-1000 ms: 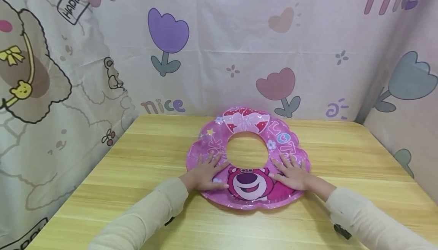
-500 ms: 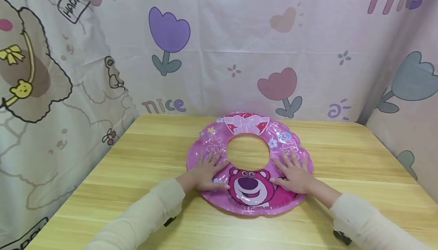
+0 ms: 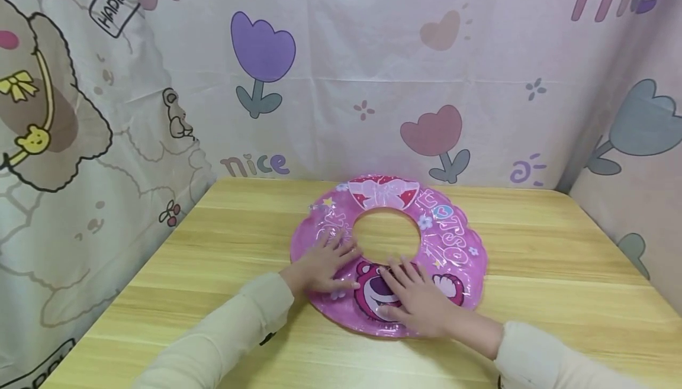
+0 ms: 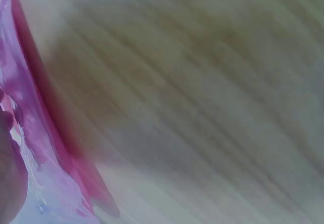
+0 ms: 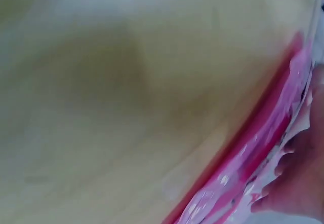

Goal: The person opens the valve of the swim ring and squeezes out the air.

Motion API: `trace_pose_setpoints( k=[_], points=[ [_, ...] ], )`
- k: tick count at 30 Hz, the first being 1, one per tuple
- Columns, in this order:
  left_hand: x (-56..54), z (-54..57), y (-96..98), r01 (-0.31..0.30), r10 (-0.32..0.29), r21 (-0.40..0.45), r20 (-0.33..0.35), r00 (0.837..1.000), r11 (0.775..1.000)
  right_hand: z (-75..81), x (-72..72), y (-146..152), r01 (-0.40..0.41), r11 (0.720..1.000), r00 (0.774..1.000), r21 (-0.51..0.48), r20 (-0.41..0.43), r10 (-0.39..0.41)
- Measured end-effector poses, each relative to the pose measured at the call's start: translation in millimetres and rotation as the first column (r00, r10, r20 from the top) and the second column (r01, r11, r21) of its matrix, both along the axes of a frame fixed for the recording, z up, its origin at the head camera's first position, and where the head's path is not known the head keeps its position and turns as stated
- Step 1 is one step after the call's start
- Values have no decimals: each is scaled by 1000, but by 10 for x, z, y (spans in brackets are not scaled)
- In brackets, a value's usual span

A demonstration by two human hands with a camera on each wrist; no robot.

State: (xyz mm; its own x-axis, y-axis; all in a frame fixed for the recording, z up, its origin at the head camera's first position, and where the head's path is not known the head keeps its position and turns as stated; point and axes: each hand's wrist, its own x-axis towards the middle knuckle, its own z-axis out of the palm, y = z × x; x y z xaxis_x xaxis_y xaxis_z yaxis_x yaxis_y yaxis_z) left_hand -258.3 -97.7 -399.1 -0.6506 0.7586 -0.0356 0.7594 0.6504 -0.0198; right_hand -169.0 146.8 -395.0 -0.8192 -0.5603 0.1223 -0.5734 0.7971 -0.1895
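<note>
A pink inflatable swim ring (image 3: pixel 458 232) printed with a bear, a bow and lettering lies flat on the wooden table. In the head view my left hand (image 3: pixel 324 264), fingers spread, rests on the ring's left front part. My right hand (image 3: pixel 423 303) lies with straight fingers over the bear print at the front and hides part of it. Only the ring's pink edge (image 4: pixel 38 97) and a bit of the left hand (image 4: pixel 11 178) show in the left wrist view. The right wrist view has the ring's glossy edge (image 5: pixel 243 158) beside the right hand (image 5: pixel 298 178).
The light wooden table (image 3: pixel 213 241) extends around the ring on all sides. Behind it hangs a printed cloth (image 3: pixel 346 39) with tulips and lettering, and more cloth (image 3: pixel 117 170) closes off the left side.
My right hand has moved left and toward the front, from the ring's right side onto the bear print. The left hand stays nearly in place. Earlier, the ring shifted slightly toward the front.
</note>
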Motion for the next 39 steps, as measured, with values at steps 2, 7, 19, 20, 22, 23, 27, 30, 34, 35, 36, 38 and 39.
trace_pose_setpoints(
  k=[2, 7, 19, 20, 22, 23, 27, 30, 34, 35, 36, 38, 39],
  points=[
    [5, -3, 9, 0, 0, -27, 2, 1000, 1000, -26, 34, -18, -13, 1000, 1000, 20, 14, 12],
    [30, 24, 23, 1, 0, -47, 7, 1000, 999, -57, 32, 60, 0, 1000, 998, 27, 62, -2],
    [126, 165, 76, 10, -10, -124, -2, 1000, 992, -8, -94, 433, -52, 999, 987, 6, 154, 51],
    [128, 165, 85, 7, -8, -136, -9, 1000, 991, -1, -110, 468, -58, 998, 986, -1, 157, 58],
    [137, 176, 108, 7, -9, -150, -17, 1000, 989, 6, -153, 545, -70, 997, 986, -10, 154, 71],
    [145, 183, 119, 10, -13, -153, -20, 1000, 988, 7, -176, 585, -71, 997, 986, -10, 148, 72],
    [188, 220, 168, 28, -32, -160, -22, 999, 987, 7, -256, 721, -45, 999, 990, -3, 132, 45],
    [224, 240, 210, 39, -45, -167, -35, 998, 985, 14, -302, 784, 2, 1000, 991, 17, 134, -4],
    [276, 265, 281, 35, -44, -176, -51, 998, 984, 24, -355, 800, 71, 996, 988, 52, 133, -77],
    [289, 271, 300, 28, -37, -178, -47, 998, 984, 25, -367, 795, 86, 994, 987, 61, 127, -94],
    [300, 274, 320, 22, -31, -179, -47, 998, 984, 25, -378, 788, 101, 992, 987, 71, 116, -109],
    [322, 282, 360, 10, -17, -176, -41, 999, 984, 25, -399, 774, 116, 989, 990, 95, 74, -123],
    [334, 288, 382, 3, -9, -178, -36, 999, 984, 25, -408, 767, 123, 987, 991, 106, 48, -129]
  ],
)
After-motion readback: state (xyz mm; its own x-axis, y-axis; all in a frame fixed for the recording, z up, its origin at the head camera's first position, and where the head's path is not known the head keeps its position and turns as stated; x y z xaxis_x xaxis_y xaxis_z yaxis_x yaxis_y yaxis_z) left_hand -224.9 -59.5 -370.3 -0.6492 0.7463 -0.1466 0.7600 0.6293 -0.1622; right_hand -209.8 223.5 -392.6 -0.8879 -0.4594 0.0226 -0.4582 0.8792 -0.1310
